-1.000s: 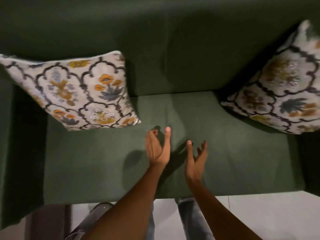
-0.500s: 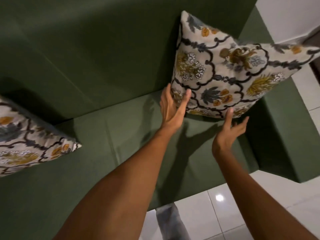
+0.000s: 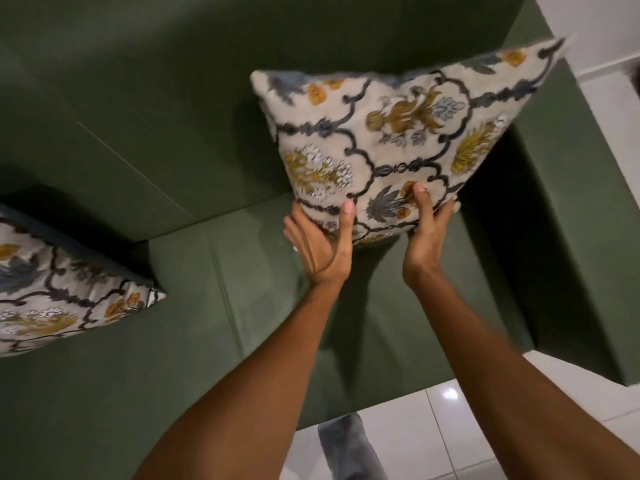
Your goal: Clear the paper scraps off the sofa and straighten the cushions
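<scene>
Now left hand (image 3: 320,245) and right hand (image 3: 424,233) pinch the floral cushion's (image 3: 391,133) lower edge, thumbs in front; cushion raised off the sofa (image 3: 242,271) seat since 0.5 s ago.

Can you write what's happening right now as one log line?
step: straightening | both hands: left, right gripping floral patterned cushion bottom edge | second floral cushion: lying left | green fabric sofa: no scraps visible

place: home living room | seating: dark green fabric sofa (image 3: 214,271) with armrest | soft furnishings: two floral patterned cushions (image 3: 398,133) | floor: glossy white tiles (image 3: 460,431) | wall: plain white (image 3: 595,26)
</scene>
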Motion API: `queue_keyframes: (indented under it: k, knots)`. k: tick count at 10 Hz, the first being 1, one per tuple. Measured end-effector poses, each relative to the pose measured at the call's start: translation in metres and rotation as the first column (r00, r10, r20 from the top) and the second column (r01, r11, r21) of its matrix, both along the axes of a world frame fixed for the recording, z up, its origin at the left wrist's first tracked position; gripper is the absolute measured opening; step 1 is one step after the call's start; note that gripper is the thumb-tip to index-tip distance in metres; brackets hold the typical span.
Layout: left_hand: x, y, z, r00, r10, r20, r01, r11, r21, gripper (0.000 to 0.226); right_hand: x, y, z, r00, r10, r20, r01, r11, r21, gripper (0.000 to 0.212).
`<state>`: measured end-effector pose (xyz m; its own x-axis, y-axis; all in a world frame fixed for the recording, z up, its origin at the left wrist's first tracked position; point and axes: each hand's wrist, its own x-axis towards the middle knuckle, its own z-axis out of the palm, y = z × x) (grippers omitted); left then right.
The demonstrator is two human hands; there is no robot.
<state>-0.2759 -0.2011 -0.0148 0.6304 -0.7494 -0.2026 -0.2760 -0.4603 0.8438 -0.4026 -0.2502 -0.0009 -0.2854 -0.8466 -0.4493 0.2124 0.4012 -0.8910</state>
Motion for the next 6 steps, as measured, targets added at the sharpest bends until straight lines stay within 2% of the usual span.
queue_keyframes:
  k: [1,2,3,4,5,6]
  knots:
    - [0.025,0.023,-0.005,0.994,0.105,0.018,-0.105,0.994,0.010,0.109,0.025,0.011,-0.004,0.991,0.135,-0.004,-0.135,0.990,0.030,0.114]
    - [0.042,0.036,-0.004,0.993,0.114,0.024,-0.115,0.991,0.066,0.109,0.043,0.025,-0.002,0.979,0.191,-0.070,-0.189,0.981,0.040,0.124]
    - [0.057,0.042,0.000,0.999,0.014,0.039,-0.019,0.990,0.140,0.103,0.049,0.028,0.003,0.978,0.139,-0.158,-0.144,0.989,-0.024,0.107]
    - [0.078,0.053,0.017,0.981,-0.053,0.184,0.017,0.982,0.189,0.104,0.058,0.037,0.019,0.965,0.082,-0.249,-0.071,0.996,0.053,0.109]
    - [0.110,0.063,0.041,0.945,-0.090,0.315,0.040,0.986,0.160,0.106,0.066,0.045,0.045,0.977,-0.005,-0.212,0.023,0.997,0.080,0.108]
    - [0.145,0.061,0.081,0.912,-0.113,0.394,0.063,0.989,0.137,0.104,0.070,0.043,0.082,0.956,-0.272,0.114,0.253,0.955,0.157,0.073]
